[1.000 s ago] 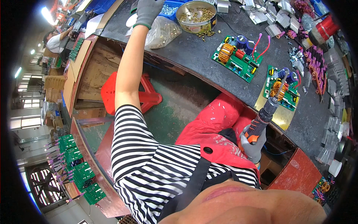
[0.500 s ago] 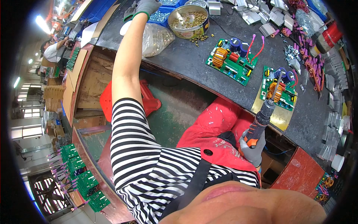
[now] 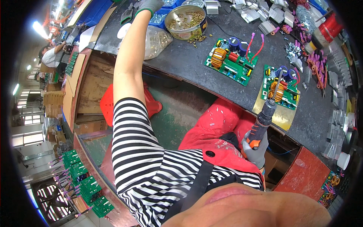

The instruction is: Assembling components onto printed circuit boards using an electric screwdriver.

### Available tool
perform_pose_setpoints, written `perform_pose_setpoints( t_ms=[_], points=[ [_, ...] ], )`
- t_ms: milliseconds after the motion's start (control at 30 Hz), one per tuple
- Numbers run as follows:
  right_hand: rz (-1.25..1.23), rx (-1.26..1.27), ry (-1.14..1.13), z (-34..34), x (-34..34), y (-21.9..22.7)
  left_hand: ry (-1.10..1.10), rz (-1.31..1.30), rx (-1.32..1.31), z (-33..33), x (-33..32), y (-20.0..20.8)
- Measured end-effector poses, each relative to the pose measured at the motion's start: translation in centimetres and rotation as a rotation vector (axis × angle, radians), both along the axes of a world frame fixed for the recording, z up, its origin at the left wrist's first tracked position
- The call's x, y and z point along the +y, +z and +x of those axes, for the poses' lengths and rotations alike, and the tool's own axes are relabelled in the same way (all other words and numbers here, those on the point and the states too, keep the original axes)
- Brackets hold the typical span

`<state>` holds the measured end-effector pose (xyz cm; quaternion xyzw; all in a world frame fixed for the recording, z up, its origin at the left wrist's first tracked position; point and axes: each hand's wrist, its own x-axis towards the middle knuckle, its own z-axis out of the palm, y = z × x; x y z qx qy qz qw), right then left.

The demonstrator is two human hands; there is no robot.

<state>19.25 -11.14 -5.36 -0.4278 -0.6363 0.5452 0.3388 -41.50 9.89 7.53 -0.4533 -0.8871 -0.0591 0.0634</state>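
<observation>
At the far left my gloved left hand reaches over the blue bin of small screws; the picture's upper edge cuts off its fingers, so their grip cannot be told. In my gloved right hand is a black and orange power screwdriver. Its long bit points away from me and overlaps the near green circuit board in the view; contact cannot be told. That board has a copper coil and blue capacitors and lies on a yellowish plate. A second similar circuit board lies to its left.
A round tin of brass-coloured screws stands beside a clear plastic bag. Silver heatsinks, loose screws and purple-tipped cables lie to the right. A red stool is below the table; another person sits far left.
The view has shifted slightly, so the boards and tin appear a little further left. My left hand stays by the bins, and the right keeps hold of the power screwdriver.
</observation>
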Motion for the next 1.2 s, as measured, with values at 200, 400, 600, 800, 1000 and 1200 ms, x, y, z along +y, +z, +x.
perform_pose_setpoints(
  t_ms=[200,400,600,800,1000,1200],
  points=[
    [0.02,-0.011,0.009,0.3,0.0,-0.3,-0.044,0.041,0.007,-0.5,0.4,-0.4],
    [0.024,-0.007,0.048,0.3,0.1,0.3,-0.141,0.042,0.057,-1.4,0.5,-0.1],
    [-0.002,-0.027,0.05,-0.1,0.4,0.9,-0.161,0.054,0.044,-1.7,1.4,0.3],
    [-0.015,-0.032,0.033,-0.2,0.4,1.0,-0.133,0.019,0.089,-0.6,1.7,0.8],
    [0.067,-0.076,0.024,0.3,0.6,0.6,-0.137,0.079,0.079,1.2,3.2,-0.5],
    [0.013,-0.017,0.051,0.1,0.1,0.8,-0.223,-0.035,0.096,-6.2,2.4,-3.0]
  ],
)
